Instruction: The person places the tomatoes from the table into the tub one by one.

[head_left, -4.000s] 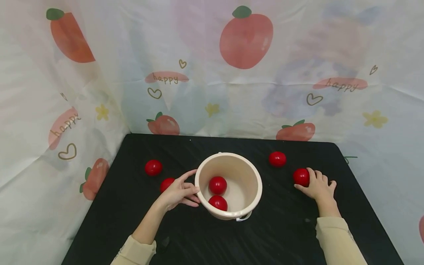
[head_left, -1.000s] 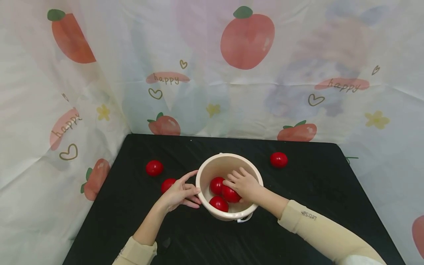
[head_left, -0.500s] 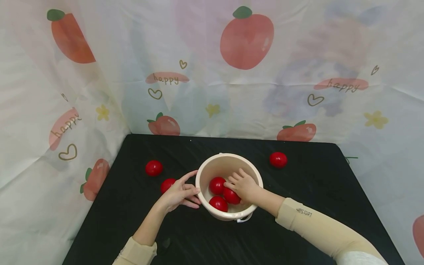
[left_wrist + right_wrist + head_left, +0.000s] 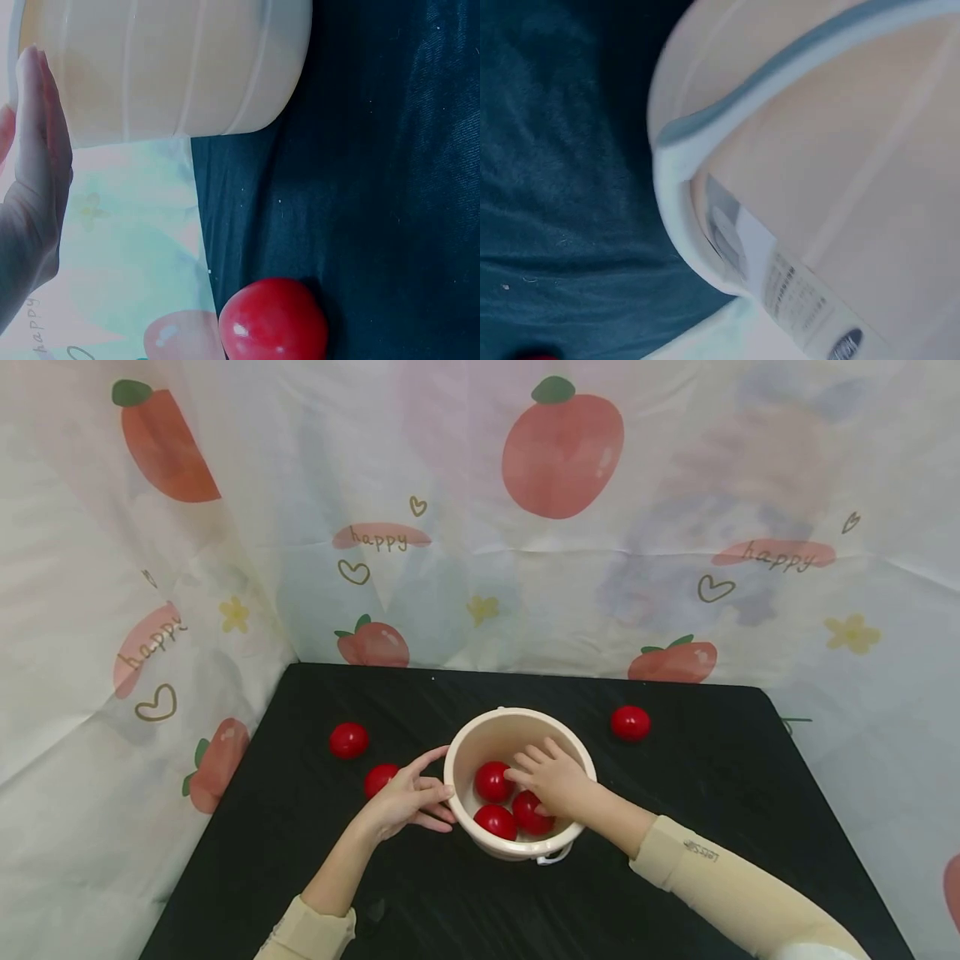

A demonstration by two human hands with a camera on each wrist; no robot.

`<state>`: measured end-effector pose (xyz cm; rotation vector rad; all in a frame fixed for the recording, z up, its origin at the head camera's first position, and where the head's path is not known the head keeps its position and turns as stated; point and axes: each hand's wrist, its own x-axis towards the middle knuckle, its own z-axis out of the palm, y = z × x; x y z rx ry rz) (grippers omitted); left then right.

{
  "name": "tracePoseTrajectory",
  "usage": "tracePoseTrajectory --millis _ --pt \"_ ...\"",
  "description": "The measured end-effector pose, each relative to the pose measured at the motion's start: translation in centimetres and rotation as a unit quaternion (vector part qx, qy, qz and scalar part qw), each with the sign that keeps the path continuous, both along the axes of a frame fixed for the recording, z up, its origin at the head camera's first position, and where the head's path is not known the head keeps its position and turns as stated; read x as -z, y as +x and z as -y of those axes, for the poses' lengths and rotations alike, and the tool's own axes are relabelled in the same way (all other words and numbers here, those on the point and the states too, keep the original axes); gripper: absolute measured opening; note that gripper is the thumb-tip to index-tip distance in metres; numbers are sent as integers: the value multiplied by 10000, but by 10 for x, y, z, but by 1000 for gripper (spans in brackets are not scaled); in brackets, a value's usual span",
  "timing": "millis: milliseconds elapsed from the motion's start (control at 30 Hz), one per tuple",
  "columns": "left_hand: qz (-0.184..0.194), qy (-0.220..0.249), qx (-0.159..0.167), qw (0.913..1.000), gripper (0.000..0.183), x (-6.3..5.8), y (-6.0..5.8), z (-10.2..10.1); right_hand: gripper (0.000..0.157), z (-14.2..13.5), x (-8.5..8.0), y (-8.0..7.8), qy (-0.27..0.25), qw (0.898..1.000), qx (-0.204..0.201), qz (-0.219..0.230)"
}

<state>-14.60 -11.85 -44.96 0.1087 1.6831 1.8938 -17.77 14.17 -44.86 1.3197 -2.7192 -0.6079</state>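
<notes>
A cream bucket (image 4: 517,720) stands mid-table with three glossy red balls inside. My left hand (image 4: 408,797) holds its left rim, the index finger reaching along the outside and the thumb at the edge; the left wrist view shows the fingers (image 4: 41,120) lying beside the ribbed wall. Over the right rim reaches my right hand (image 4: 555,781), fingers spread inside the bucket. Just under it one red ball (image 4: 532,814) lies low, its edge partly covered by the hand. Beside that ball are another red ball (image 4: 492,782) and a third red ball (image 4: 495,821). The right wrist view does not show the hand.
On the black-covered table (image 4: 645,893), one red ball (image 4: 348,740) lies back left and another ball (image 4: 379,778) partly behind my left hand. A further ball (image 4: 630,723) is at the back right. A fruit-printed curtain (image 4: 450,460) closes off the back and left.
Since the oldest frame, my right hand has carried a red ball from the right of the table into the bucket. That ball now sits lower, with the fingers spread. The left hand has kept its place.
</notes>
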Motion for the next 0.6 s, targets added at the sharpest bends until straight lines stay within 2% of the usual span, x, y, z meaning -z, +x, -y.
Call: tracePoseTrajectory --millis 100,167,300,367,467,600 --pt "-6 6 12 10000 69 0 0 0 63 -8 -11 -5 -835 9963 11 182" --pt "-8 9 14 10000 69 0 -1 -1 60 -16 -23 -10 -1365 9903 140 203" --pt "-29 18 24 10000 69 -1 -1 0 57 -39 -49 -27 -2236 9706 843 298" --pt "-32 17 26 10000 69 -1 -1 0 58 -54 -55 -38 -2536 9578 1301 370" --pt "-26 5 19 10000 69 -1 -1 0 63 -79 -52 -56 -2749 9383 2042 487" --pt "-41 -10 10 10000 69 -1 -1 -1 70 -113 -29 -76 -2907 9087 2929 628"
